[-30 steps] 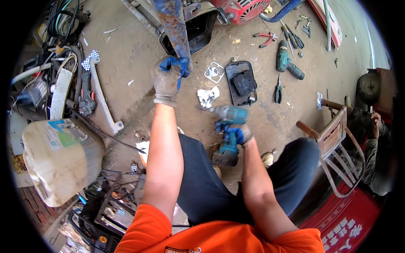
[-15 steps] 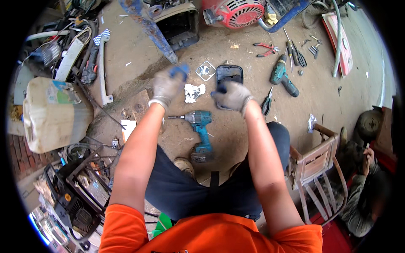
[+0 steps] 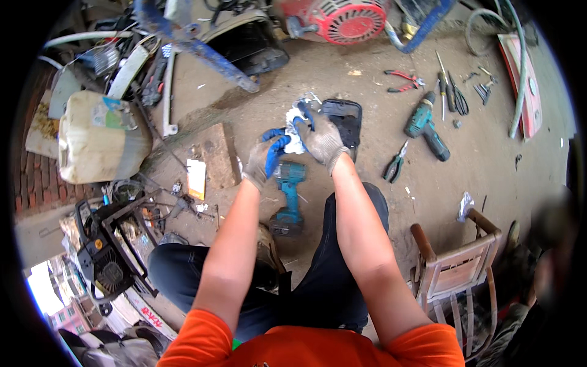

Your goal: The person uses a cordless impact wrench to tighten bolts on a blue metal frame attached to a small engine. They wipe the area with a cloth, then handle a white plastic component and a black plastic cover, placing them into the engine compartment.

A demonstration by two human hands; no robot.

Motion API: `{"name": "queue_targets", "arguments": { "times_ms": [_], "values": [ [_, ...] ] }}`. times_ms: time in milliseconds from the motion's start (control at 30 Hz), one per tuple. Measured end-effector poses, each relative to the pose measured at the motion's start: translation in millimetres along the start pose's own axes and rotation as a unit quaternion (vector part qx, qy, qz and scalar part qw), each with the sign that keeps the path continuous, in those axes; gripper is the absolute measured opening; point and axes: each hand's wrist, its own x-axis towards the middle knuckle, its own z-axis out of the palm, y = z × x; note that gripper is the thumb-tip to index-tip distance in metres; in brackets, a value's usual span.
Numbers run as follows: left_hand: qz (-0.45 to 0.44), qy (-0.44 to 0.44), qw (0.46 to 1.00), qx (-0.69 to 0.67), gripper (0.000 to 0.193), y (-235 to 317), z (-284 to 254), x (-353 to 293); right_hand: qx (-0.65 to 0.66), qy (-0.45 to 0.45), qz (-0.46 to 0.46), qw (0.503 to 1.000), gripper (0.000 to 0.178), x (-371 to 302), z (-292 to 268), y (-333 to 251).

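In front of me, a crumpled white paper or cloth point(image 3: 295, 127) with dark smudges is between my hands. My left hand point(image 3: 264, 156), in a grey glove with blue fingers, grips its left edge with bent fingers. My right hand point(image 3: 322, 139), gloved alike, has its fingers closed on its right side. A thin metal gasket point(image 3: 312, 98) shows partly behind it. Just right of my right hand lies a black plastic cover point(image 3: 347, 116), partly hidden by the hand. Below my hands a teal impact driver point(image 3: 290, 199) lies on the ground, its nose hidden by my left glove.
On the right lie a teal drill point(image 3: 426, 125), red-handled pliers point(image 3: 403, 82), dark pliers point(image 3: 395, 164) and a screwdriver point(image 3: 441, 88). A wooden block point(image 3: 219, 156) and a jerrycan point(image 3: 101, 144) are at left. A red engine point(image 3: 348, 21) stands ahead. A wooden chair point(image 3: 458, 269) is near a blurred person.
Both hands have come together at the crumpled white piece. My right hand has left the black cover, and the white piece is now held. My view has shifted a little.
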Motion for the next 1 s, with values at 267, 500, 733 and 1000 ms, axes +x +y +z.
{"name": "queue_targets", "arguments": {
  "times_ms": [267, 500, 733, 1000],
  "values": [
    [-0.012, -0.041, 0.954, -0.295, 0.018, -1, -28, -12, 0.083, -0.155, -0.057, 0.983, 0.034, 12, 42, -1],
    [-0.054, 0.034, 0.996, -0.063, 0.039, -2, 3, 32, 0.002, 0.225, 0.061, 0.972, 0.025, 13, -46, 9],
    [0.065, 0.08, 0.804, 0.586, 0.081, 10, 46, 86, 0.206, 0.261, 0.054, 0.942, 0.024, -16, -86, 48],
    [0.031, 0.077, 0.742, 0.665, 0.084, -5, 52, 109, 0.307, 0.281, 0.073, 0.906, 0.023, -44, -119, 46]
  ]
}}
